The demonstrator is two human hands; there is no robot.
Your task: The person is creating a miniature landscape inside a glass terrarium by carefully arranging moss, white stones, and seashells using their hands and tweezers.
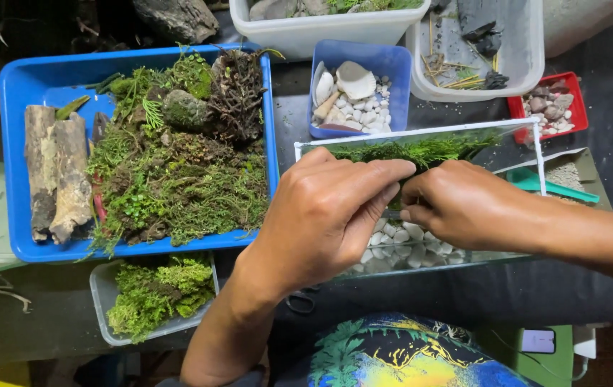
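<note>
I see both hands in the glass tank (536, 136): left hand (328, 215) flat, pressing moss (421, 150); right hand (457, 204) pinching it. Next move likely needs gentle tucking over pebbles (399, 240).

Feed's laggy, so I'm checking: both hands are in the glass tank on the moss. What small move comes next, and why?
Probably press the moss down toward the white pebbles. Both the left hand and right hand pinch at it inside the glass tank, and it appears to sit only along the far wall.

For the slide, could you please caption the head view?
Left hand and right hand meet over a clear glass tank holding green moss and white pebbles.
</note>
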